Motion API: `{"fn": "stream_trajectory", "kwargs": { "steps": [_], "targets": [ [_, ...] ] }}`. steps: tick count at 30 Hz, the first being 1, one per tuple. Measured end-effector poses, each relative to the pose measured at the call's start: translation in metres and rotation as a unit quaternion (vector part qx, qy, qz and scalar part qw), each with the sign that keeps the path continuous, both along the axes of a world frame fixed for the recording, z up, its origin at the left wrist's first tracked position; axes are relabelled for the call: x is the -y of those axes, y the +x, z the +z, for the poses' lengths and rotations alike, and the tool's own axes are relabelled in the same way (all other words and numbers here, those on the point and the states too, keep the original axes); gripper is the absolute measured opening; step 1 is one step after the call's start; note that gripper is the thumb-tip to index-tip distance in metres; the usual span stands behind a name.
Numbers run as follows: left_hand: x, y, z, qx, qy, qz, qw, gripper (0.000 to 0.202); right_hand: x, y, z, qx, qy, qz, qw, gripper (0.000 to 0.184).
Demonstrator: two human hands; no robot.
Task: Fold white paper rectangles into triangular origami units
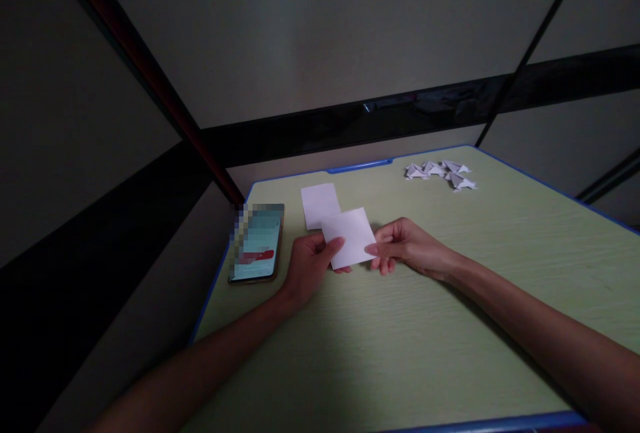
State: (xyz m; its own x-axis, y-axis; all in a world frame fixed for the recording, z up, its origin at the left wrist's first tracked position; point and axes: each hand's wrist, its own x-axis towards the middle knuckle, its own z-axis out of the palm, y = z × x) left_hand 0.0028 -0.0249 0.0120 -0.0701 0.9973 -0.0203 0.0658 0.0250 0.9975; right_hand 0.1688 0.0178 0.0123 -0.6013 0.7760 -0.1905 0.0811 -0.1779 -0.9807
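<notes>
Dim, murky light, soft shadows across the table [350, 353], pale paper [350, 236], wide-angle stretch at dark edges.

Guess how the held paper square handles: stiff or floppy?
Probably light and floppy: the paper square looks thin, pinched at opposite edges by the left hand and right hand. It lies flat between them, so maybe slightly stiff. Likely slides on the smooth table.

phone [257, 245], folded paper figures [440, 173], green table [450, 326]

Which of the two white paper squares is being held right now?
The nearer square, pinched at its sides by the left hand and right hand; the farther square lies flat on the table, untouched.
</notes>
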Motion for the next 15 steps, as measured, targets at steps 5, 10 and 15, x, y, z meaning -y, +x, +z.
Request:
{"fn": "stream_trajectory", "kwargs": {
  "steps": [5, 10, 15],
  "targets": [
    [-0.0007, -0.0007, -0.0008, -0.002, -0.001, 0.007, 1.000, 0.023, 0.0002, 0.0014, 0.0027, 0.004, -0.001, 0.001, 1.000, 0.017],
    [-0.0006, -0.0011, -0.0009, -0.004, -0.001, 0.001, 1.000, 0.022, 0.0015, -0.0012, 0.0044, 0.016, 0.004, -0.002, 1.000, 0.021],
    [-0.0008, -0.0017, -0.0012, -0.013, -0.002, 0.008, 1.000, 0.022, 0.0023, -0.0068, -0.0007, -0.078, 0.059, -0.088, 0.991, 0.027]
  ]
}}
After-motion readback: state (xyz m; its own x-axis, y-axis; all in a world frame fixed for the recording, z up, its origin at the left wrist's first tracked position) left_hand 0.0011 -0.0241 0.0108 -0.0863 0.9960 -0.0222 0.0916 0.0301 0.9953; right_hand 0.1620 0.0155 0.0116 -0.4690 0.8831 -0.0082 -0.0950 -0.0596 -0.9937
